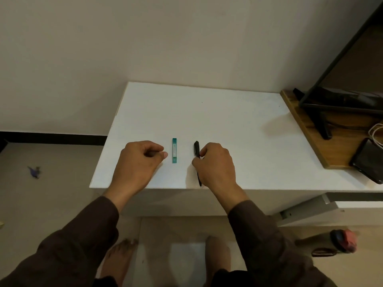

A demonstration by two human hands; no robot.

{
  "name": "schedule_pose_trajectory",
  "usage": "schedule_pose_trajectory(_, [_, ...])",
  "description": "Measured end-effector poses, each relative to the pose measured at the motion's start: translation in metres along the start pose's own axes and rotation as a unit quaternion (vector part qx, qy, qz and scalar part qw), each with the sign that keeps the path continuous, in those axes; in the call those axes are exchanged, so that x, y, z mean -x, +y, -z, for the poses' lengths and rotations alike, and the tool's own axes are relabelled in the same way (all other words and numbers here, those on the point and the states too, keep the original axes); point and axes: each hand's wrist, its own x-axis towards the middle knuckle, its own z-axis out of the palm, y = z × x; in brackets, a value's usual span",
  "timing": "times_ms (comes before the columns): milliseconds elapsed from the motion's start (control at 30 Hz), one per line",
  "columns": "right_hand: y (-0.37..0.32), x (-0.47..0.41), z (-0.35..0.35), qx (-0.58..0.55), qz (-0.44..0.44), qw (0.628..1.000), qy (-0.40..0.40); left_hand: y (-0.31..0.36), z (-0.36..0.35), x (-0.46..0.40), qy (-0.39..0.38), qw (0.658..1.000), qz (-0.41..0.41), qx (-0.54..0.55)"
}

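Note:
A small teal case (174,150) with a pale label lies flat on the white table (207,112), pointing away from me. My left hand (137,162) rests on the table just left of it, fingers loosely curled, holding nothing; its thumb tip is close to the case without touching. A black pen (196,149) lies right of the case. My right hand (215,162) has fingers and thumb curled round the pen's middle. The pen's cap end sticks out beyond the fingers and its tip shows below the hand near the table's front edge.
A wooden shelf (306,129) adjoins the table on the right, carrying a black stand (323,112), a dark phone (369,160) and a white cable (375,133). Wall behind. On the floor lie a small purple object (34,171) at left and a dark bottle (342,241) at right.

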Motion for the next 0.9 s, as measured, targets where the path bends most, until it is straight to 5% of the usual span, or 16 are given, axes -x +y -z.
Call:
schedule_pose_trajectory(367, [0.003, 0.004, 0.01, -0.001, 0.02, 0.997, 0.081, 0.014, -0.041, -0.014, 0.059, 0.982, 0.012, -0.182])
schedule_pose_trajectory(600, [-0.002, 0.007, 0.01, -0.034, 0.033, 0.993, 0.108, 0.02, -0.036, -0.013, 0.065, 0.989, 0.072, -0.113])
schedule_pose_trajectory(900, [-0.026, 0.013, 0.016, -0.386, 0.058, 0.92, -0.029, 0.05, -0.012, 0.031, 0.14, 0.982, -0.124, -0.013])
